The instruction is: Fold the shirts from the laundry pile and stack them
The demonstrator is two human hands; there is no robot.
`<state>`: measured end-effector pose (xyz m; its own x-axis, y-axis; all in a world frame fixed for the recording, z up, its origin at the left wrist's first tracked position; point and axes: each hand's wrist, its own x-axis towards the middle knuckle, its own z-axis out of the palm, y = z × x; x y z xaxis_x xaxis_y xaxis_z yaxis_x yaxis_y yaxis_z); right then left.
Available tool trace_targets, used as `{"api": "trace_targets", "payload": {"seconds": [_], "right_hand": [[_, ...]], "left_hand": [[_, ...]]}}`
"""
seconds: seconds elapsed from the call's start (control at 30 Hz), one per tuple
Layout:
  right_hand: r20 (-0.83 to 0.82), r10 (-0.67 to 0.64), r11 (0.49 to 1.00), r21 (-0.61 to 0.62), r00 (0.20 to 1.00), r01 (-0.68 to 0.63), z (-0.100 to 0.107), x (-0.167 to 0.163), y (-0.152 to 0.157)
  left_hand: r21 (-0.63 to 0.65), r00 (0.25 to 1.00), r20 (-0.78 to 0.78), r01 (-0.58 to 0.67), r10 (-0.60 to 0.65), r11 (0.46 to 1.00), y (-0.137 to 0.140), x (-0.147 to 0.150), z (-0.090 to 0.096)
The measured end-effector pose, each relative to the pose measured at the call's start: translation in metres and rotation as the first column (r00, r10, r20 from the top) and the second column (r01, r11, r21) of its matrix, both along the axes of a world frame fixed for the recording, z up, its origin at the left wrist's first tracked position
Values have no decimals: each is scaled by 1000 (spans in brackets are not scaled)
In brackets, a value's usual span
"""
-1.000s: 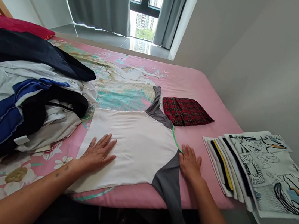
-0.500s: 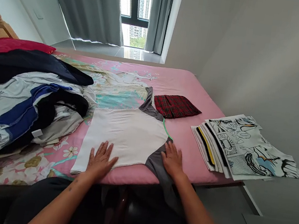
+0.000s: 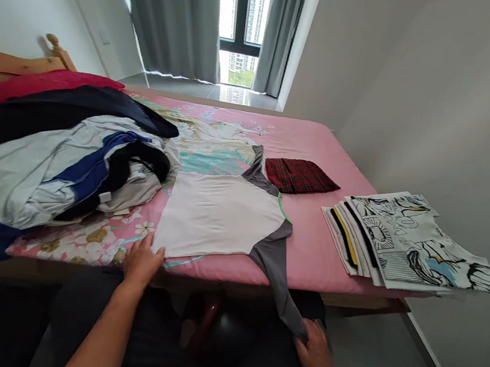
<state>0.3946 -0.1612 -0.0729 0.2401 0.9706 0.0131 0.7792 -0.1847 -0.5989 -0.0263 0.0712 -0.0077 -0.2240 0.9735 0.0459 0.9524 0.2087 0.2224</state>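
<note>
The white shirt lay flat on the pink bed, its hem toward the person's left and its green-edged neckline toward the right. Of the 2 grey sleeves, the far sleeve extended away across the sheet; the near sleeve hung over the bed's front edge. The right hand, below that edge, was clamped on the end of the near sleeve, thumb and fingers together about it. The left hand was at the near corner of the hem; whether its fingers pinched the cloth could not be determined. 1 red tartan cloth lay just beside the far sleeve. A stack of folded clothes was noted at right, a loose heap of clothing at left.
</note>
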Motion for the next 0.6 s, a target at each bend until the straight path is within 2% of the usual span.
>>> {"api": "trace_targets", "payload": {"seconds": [0.1, 0.2, 0.27, 0.37, 0.47, 0.6], "right_hand": [[-125, -96, 993, -78, 987, 87, 25, -7, -6], [-166, -154, 978, -166, 974, 126, 45, -10, -16], [-165, -186, 974, -161, 968, 160, 53, -10, -25], [-193, -203, 978, -83, 960, 190, 59, -9, -36], [-243, -114, 993, -55, 963, 104, 63, -9, -42], [-294, 53, 986, -135, 954, -97, 70, -16, -44]], "left_hand": [[-94, 989, 132, -58, 70, 994, -1, -1, 7], [-180, 963, 234, -92, 133, 979, -2, -9, 9], [-195, 949, 278, -94, 147, 976, -3, -16, 8], [-168, 928, 351, -71, 127, 983, -2, -24, 5], [-132, 899, 419, -74, 123, 988, 1, -26, 1], [-107, 895, 427, -90, 128, 990, 4, -21, -1]]}}
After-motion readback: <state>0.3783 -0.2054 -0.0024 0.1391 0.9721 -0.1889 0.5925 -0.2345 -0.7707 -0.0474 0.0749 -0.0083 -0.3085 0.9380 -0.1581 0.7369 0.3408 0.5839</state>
